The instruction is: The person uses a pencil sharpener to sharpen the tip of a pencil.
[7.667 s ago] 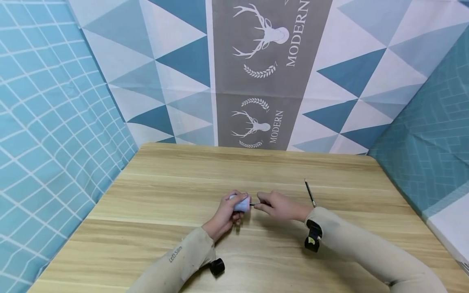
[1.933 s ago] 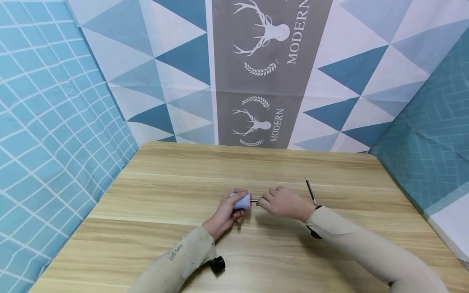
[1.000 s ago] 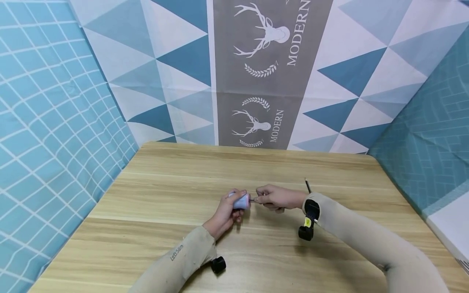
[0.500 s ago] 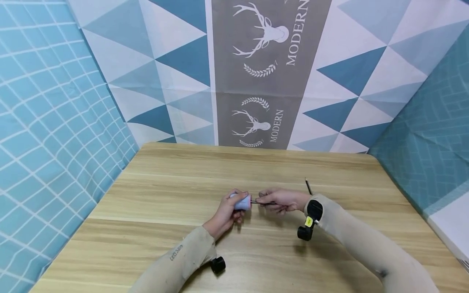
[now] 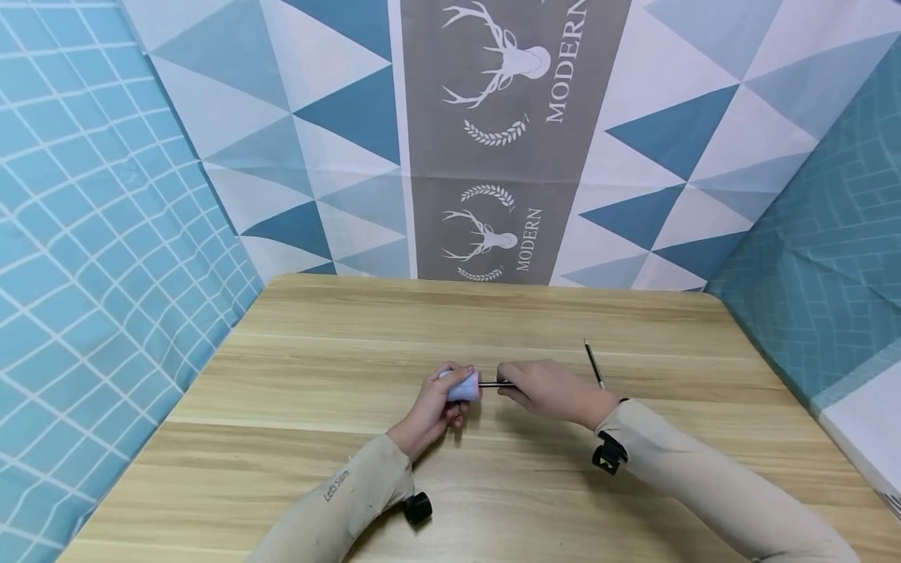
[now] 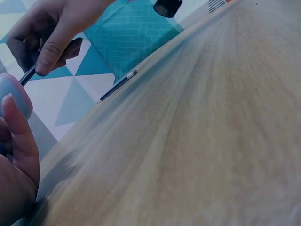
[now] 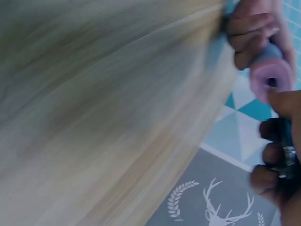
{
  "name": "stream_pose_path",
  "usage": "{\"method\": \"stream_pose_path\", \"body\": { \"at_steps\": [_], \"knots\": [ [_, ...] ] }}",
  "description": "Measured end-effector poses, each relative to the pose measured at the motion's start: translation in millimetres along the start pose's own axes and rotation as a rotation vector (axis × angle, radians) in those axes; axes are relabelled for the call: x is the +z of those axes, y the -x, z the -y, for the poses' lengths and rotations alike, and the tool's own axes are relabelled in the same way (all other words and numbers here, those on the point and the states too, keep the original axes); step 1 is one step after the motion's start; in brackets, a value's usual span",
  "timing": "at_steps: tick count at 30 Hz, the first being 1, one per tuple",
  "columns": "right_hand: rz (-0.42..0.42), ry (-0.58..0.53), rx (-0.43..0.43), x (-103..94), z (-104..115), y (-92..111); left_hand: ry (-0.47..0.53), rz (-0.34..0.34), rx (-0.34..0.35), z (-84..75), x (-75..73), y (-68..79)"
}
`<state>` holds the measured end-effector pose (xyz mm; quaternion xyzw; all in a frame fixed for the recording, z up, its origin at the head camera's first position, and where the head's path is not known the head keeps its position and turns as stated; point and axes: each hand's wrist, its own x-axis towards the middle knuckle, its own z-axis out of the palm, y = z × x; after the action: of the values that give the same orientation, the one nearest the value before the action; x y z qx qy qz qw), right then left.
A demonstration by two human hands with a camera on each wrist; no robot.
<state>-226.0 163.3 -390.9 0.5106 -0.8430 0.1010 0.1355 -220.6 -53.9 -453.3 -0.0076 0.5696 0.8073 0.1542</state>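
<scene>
A small pale-blue cup-shaped pencil sharpener [image 5: 461,388] with a pink end lies in the left hand [image 5: 426,410], whose fingers and thumb wrap round it above the table. From its pink end [image 7: 261,80], a hole shows in the right wrist view, and a dark pencil [image 5: 494,384] runs from there toward the right. The right hand [image 5: 552,389] grips that pencil between thumb and curled fingers, a short way from the sharpener. A silver band [image 7: 289,156] on the pencil shows among the right fingers, blurred. The pencil's tip is hidden.
A second dark pencil [image 5: 594,363] lies on the wooden table [image 5: 338,328] beyond the right wrist. At the right edge stands a white box-like thing [image 5: 866,430]. Patterned cloth [image 5: 352,156] hangs behind the table, with blue cloth on both sides.
The right hand has turned over several times at the pencil, its wrist rolling and its fingers shifting along it. The left hand and sharpener have stayed nearly in place.
</scene>
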Motion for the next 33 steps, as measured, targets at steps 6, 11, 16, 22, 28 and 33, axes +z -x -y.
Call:
{"method": "stream_pose_path", "body": {
  "at_steps": [6,11,16,22,28,33],
  "knots": [
    [-0.084,0.423,-0.245,10.2,-6,1,0.01,-0.002,0.0,-0.3,-1.5,-0.3],
    [-0.171,0.635,-0.401,18.4,-12,-6,0.025,-0.015,-0.007,-1.3,-3.0,-0.7],
    [-0.21,0.593,-0.444,23.3,-17,-12,0.041,-0.032,-0.007,-1.3,-1.9,-0.1],
    [-0.072,0.233,-0.276,23.8,-17,-10,0.024,-0.024,0.001,-0.3,1.6,0.6],
    [0.077,-0.231,-0.015,18.0,-12,-13,0.015,-0.016,0.001,-0.6,1.2,0.7],
    [0.174,-0.54,0.169,11.3,-10,-18,0.017,-0.007,0.006,0.8,-0.4,0.7]
  ]
}}
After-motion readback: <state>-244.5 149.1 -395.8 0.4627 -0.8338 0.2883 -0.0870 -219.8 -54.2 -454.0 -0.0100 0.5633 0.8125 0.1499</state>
